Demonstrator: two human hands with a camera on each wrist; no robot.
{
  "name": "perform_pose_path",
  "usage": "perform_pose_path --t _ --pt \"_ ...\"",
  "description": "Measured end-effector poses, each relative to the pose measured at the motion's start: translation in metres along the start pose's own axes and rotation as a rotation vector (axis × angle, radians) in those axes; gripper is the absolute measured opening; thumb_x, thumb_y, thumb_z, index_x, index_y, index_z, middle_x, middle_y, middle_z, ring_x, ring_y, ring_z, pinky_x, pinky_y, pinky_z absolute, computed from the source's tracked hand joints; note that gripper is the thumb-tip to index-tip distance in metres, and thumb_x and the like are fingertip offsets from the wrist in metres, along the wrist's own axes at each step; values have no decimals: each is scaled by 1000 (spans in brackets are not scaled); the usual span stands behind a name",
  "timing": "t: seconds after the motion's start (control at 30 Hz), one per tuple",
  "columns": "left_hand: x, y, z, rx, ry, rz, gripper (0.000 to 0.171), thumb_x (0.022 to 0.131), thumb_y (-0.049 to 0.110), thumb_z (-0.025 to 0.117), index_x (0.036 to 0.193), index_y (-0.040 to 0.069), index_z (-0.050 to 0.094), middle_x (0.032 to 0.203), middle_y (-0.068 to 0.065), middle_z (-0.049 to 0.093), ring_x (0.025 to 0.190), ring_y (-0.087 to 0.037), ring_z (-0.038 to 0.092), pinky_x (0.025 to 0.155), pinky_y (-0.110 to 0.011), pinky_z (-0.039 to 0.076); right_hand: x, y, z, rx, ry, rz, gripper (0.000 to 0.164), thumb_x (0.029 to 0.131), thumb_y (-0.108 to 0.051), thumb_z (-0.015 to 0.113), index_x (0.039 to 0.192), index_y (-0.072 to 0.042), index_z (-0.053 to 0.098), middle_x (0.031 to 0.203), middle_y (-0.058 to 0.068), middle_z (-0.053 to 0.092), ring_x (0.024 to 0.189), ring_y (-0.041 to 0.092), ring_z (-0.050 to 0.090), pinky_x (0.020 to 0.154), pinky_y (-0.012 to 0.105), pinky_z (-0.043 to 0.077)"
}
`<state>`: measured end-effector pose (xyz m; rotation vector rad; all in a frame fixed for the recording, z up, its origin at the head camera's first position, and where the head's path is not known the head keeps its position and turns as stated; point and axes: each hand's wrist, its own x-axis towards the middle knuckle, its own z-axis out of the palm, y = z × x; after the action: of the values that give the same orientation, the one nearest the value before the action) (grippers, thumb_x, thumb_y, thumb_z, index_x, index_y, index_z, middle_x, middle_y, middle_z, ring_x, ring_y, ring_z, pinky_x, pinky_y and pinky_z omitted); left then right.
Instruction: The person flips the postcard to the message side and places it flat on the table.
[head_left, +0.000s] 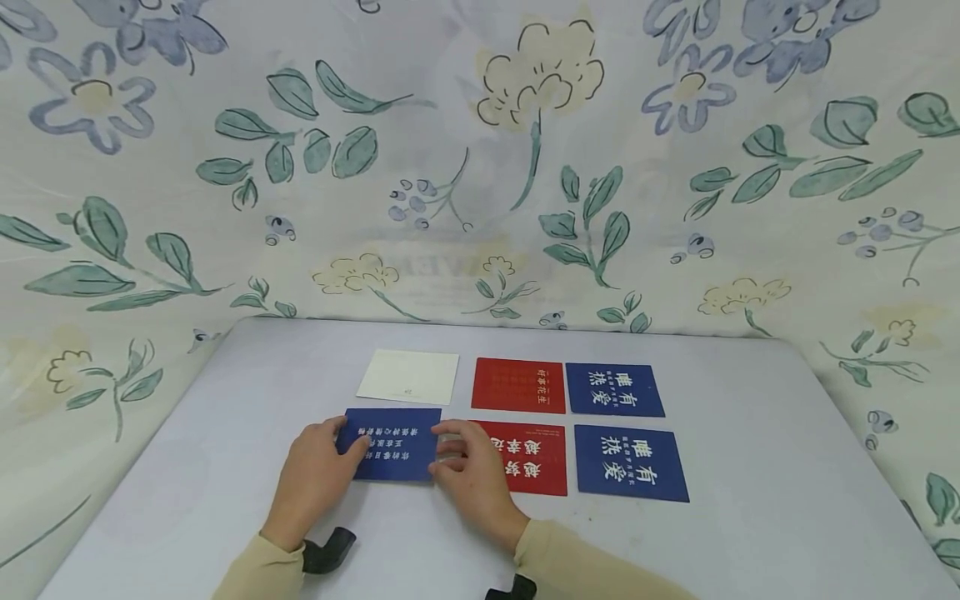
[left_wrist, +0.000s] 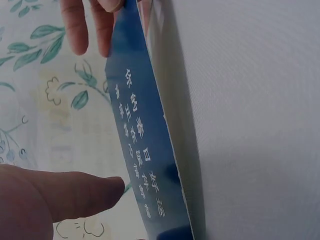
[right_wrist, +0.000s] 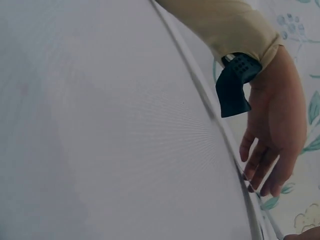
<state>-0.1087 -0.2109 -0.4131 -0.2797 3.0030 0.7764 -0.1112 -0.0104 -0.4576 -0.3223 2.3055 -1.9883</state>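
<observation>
A blue card (head_left: pixel 397 457) with white characters lies between my two hands at the front left of the group. My left hand (head_left: pixel 313 477) holds its left side, the thumb over the printed face and the fingers at the far left corner. At the right edge, my right hand (head_left: pixel 480 482) pinches the card between thumb and fingers, overlapping part of a red card (head_left: pixel 543 458) in the head view. Seen from the left wrist, the blue card (left_wrist: pixel 142 135) stands close over the table with a shadow along its near edge, and the left thumb (left_wrist: pixel 80 192) is extended.
Behind the held card lies a cream card (head_left: pixel 408 377). Another red card (head_left: pixel 517 385) sits right of it. Two more blue cards (head_left: pixel 615 389) form the right column, the nearer blue card (head_left: pixel 632 463) included. A floral cloth (head_left: pixel 480 167) hangs beyond the white table (head_left: pixel 765 467).
</observation>
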Motion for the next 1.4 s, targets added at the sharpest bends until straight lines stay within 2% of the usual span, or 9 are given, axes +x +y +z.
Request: perform_pose_path --t 0.17,0.3,0.67,0.9,1.07,1.2,1.4 --pt "0 0 -1 -1 -1 0 60 90 29 57 127 -15 43 123 -37 46 116 -50 42 93 -58 37 0 0 1 2 7 -5 38 80 0 68 114 -14 59 111 4 55 96 16 61 78 19 50" --pt "0 1 -3 -2 20 -4 60 89 28 57 127 -16 43 124 -37 44 116 -50 41 93 -59 36 1 0 1 -7 6 -41 37 80 1 68 113 -13 60 109 4 57 96 16 62 78 19 50" --pt "2 0 -1 -28 70 -7 56 90 25 56 127 -16 43 124 -37 44 116 -49 42 93 -58 36 0 2 1 -7 35 -80 35 83 0 65 113 -17 60 116 -6 55 96 9 62 80 19 49" --pt "1 0 0 -68 111 9 52 91 20 55 128 -13 44 119 -33 48 104 -42 52 83 -52 45 1 3 2 42 58 -77 37 84 1 64 116 -17 57 116 -5 55 96 10 62 81 19 49" --pt "2 0 1 -93 162 19 50 90 18 55 128 -12 44 117 -30 50 102 -39 54 77 -49 47 2 3 2 69 71 -44 41 86 -4 63 124 -15 53 114 -5 59 95 7 62 82 19 49" --pt "3 0 1 -103 187 27 51 90 18 55 128 -13 43 118 -29 50 102 -39 53 77 -49 47 2 4 2 74 68 -46 38 87 -6 63 123 -15 55 113 -4 61 95 7 62 82 19 48" --pt "3 2 0 -113 175 -2 53 90 19 55 130 -13 41 121 -29 49 105 -39 52 81 -50 46 0 5 1 40 85 -92 35 87 -10 63 122 -13 57 114 -2 61 98 8 60 84 19 48"
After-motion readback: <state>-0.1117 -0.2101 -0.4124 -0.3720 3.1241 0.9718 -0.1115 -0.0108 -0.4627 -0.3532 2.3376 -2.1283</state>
